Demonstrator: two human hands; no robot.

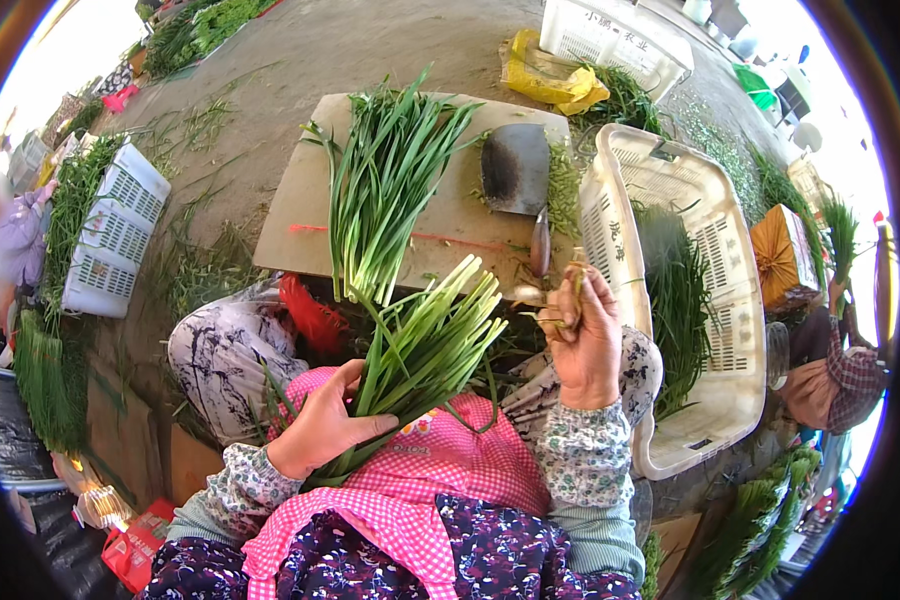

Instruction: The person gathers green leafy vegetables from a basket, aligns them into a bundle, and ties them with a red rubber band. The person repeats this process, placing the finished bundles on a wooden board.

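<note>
My left hand (pixel 337 424) is closed around a bunch of garlic chives (pixel 427 352) above my lap, the pale cut ends pointing up and to the right. In my right hand (pixel 586 330), raised near the board's lower right corner, are a few withered yellow-brown leaf strips (pixel 574 300) pinched between the fingers. Another pile of garlic chives (pixel 390 180) lies on the wooden board (pixel 292 202), its pale ends towards me. A broad-bladed cleaver (pixel 514 169) rests right of that pile, with its wooden handle (pixel 540 244) pointing at me. Chopped green bits (pixel 562 187) lie beside the blade.
A white plastic crate (pixel 727 315) holding long greens (pixel 667 300) stands on the right. Another white crate (pixel 116 232) is at left, near a person (pixel 19 232). A second person (pixel 832 382) sits far right. Past the board lie a yellow bag (pixel 551 79) and a white crate (pixel 615 37).
</note>
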